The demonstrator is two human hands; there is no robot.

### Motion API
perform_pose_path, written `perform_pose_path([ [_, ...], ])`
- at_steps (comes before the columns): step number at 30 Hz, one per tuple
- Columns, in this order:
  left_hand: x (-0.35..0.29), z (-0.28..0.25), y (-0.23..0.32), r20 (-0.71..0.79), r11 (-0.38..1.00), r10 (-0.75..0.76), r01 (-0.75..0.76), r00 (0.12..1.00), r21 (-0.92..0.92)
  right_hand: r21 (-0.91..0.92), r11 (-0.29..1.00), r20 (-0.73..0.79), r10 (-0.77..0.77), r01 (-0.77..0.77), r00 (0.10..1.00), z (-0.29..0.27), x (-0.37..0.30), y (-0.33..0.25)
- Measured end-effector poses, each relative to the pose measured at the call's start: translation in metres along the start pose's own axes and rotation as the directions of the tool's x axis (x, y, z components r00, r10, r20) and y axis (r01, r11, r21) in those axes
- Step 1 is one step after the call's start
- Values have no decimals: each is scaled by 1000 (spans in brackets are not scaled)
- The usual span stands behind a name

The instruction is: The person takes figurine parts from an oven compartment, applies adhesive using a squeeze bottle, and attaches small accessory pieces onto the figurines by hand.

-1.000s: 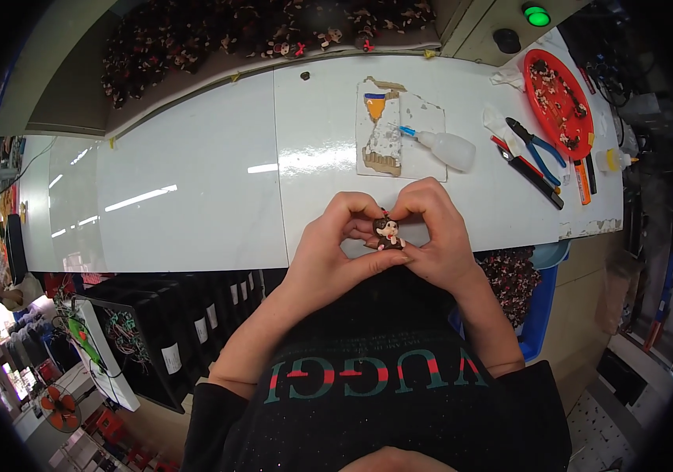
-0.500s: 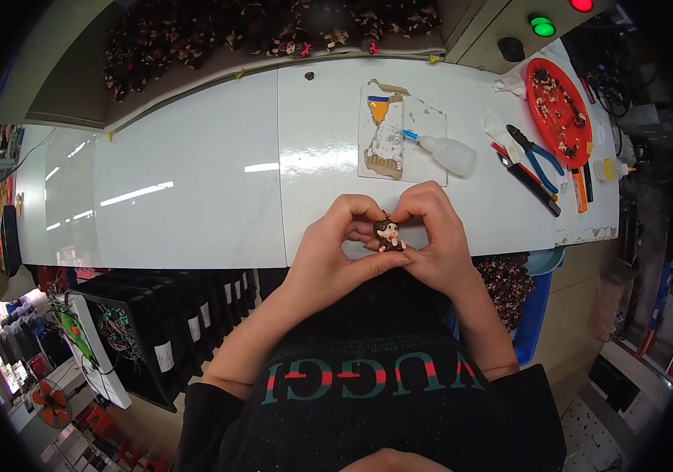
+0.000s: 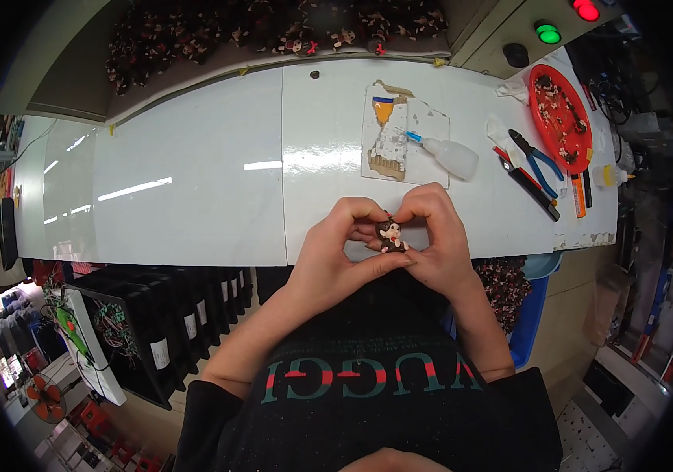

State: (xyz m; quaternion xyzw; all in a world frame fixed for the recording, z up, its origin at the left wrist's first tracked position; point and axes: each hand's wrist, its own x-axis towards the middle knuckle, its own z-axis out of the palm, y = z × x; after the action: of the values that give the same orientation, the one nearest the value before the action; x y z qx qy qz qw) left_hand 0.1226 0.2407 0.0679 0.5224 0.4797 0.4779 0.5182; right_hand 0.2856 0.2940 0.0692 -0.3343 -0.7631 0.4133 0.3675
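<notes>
between the fingers of the left hand (image 3: 325, 253) and the right hand (image 3: 442, 242), 1 small brown figure (image 3: 391, 234) with a pale face is held near the front edge of the white worktop (image 3: 195, 181). finding: both index fingers are bent and pinch the figure's top, where a bit of red shows; the left thumb lies along its lower edge. exact contact of the right thumb cannot be confirmed.

step in hand, as judged: a close 2-handed hold on the figure's upper part, pressing or adjusting; which of these cannot be told. the next move appears to call for even fingertip pressure, with the base steadied against the thumb.

beyond the fingers, slightly to the right, 1 clear squeeze bottle (image 3: 454, 159) lies with its blue tip over a worn board (image 3: 433, 118). further right of the fingers lie blue-handled pliers (image 3: 529, 151) and 1 red tray (image 3: 553, 135) bearing brown and pale pieces (image 3: 581, 126), all apart from the hands.
</notes>
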Motion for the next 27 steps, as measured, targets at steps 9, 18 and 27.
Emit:
perform_pose_path([
  [9,-2,-1,-4,-26,999,32,-32,999,5,5,1000,24,-30,30,999,-2,2,-2],
  [18,-2,-1,-5,-18,999,37,-37,999,27,2,1000,24,-29,29,999,-1,1,-2],
  [27,-2,-3,-4,-9,999,53,-53,999,12,-9,1000,-11,1,-1,1000,3,-2,3],
])
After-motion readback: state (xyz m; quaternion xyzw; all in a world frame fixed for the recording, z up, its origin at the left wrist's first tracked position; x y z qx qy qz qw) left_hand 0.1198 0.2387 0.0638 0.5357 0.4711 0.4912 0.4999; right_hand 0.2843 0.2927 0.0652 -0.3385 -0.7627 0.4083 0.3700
